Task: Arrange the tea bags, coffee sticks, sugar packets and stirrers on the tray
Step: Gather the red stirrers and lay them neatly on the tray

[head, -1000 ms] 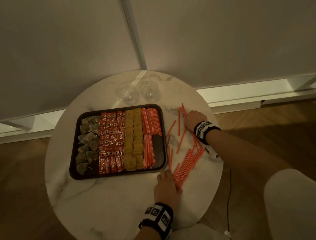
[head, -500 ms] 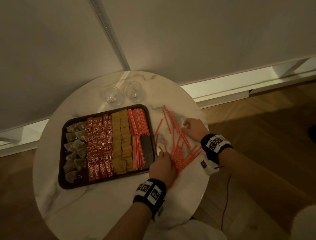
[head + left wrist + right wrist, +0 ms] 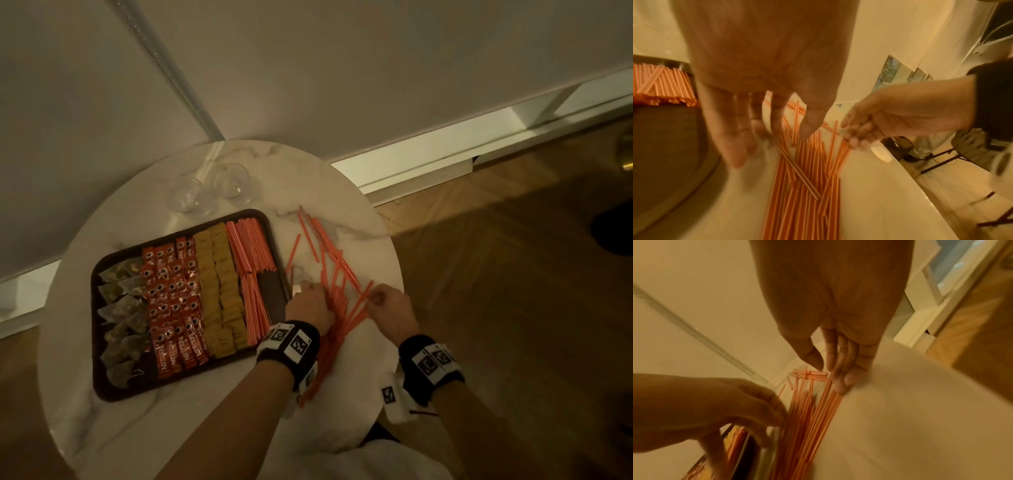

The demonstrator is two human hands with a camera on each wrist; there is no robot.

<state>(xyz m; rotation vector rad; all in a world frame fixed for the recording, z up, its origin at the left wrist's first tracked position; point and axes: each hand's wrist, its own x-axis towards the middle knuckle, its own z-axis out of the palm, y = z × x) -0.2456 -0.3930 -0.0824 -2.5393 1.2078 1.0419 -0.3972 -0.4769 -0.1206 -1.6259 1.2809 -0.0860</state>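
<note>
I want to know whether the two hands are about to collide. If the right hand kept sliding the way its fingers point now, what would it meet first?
Probably the loose stirrers on the table: the right hand points toward the left hand, its fingertips already at the pile's edge. The left hand comes only after the pile; depth is unclear.

Both hands' fingers touch loose stirrers.
</note>
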